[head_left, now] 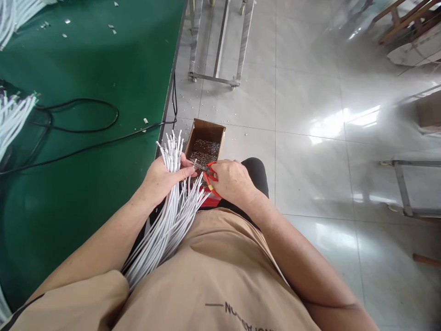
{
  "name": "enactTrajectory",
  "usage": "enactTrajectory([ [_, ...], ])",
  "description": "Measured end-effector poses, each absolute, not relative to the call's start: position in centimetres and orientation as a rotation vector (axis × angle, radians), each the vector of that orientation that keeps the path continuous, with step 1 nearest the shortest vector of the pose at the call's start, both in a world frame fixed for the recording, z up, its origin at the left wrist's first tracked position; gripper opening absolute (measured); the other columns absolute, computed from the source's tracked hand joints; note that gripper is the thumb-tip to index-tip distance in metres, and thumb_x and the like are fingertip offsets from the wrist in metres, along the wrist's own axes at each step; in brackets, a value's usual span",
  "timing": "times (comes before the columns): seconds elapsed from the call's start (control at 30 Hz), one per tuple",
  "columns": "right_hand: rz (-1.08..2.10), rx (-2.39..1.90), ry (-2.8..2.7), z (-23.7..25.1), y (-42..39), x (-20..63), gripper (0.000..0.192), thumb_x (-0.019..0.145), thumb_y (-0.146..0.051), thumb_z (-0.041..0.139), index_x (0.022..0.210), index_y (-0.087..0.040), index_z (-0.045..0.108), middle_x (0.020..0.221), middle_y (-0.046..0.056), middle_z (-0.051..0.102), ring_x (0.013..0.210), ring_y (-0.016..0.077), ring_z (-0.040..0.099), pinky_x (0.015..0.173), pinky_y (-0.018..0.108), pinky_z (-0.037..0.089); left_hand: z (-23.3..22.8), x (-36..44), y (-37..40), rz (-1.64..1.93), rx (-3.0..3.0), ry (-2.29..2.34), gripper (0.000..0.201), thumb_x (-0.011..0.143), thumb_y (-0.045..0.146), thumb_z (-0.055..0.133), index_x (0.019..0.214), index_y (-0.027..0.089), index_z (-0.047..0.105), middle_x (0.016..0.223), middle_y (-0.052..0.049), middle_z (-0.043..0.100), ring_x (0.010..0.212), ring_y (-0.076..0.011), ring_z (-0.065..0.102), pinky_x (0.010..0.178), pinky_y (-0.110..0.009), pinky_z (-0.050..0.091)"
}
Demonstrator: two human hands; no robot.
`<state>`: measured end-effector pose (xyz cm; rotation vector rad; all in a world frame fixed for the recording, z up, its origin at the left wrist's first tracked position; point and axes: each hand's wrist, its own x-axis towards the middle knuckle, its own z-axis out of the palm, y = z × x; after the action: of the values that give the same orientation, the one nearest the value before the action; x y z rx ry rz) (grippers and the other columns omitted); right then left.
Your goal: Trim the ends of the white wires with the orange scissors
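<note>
Two hands work a bundle of white cables over a small box, seated beside a green table.

The table edge (168, 105) runs just left of the left hand (161, 177), with open floor (310, 151) to the right. The left hand is wrapped around the white cables (172, 202). The right hand (232, 181) grips the red-handled cutters (208, 174), whose tips meet the left thumb above the cardboard box (206, 140).

Bright daylight, floor (330, 128) glare, perhaps motion-blurred

green table (86, 59), glossy tiled floor (310, 115)
</note>
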<state>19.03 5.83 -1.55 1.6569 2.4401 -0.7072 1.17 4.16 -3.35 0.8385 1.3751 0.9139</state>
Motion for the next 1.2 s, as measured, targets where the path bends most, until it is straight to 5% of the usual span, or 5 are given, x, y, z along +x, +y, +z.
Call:
enactTrajectory([
  [0.5,-0.594,1.625,2.479,-1.5,5.5,19.1,0.021,0.085,-0.027,0.05,0.076,-0.017,0.065,0.083,0.008,0.069,0.079,0.02,0.061,0.071,0.031,0.034,-3.5,1.0,4.1,0.844,1.018,1.46,0.034,0.06,0.031,0.08,0.084,0.018,0.06,0.083,-0.001,0.068,0.079,-0.0176,0.064,0.081,-0.033,0.049],
  [1.2,-0.582,1.708,2.506,-3.2,4.9,19.0,0.026,0.086,-0.03,0.048,0.073,-0.017,0.066,0.076,0.007,0.067,0.074,0.0184,0.06,0.07,0.029,0.033,-2.7,1.5,4.1,0.858,0.805,1.352,0.029,0.066,0.025,0.077,0.084,0.016,0.057,0.075,-0.003,0.07,0.07,-0.0188,0.069,0.073,-0.033,0.055],
])
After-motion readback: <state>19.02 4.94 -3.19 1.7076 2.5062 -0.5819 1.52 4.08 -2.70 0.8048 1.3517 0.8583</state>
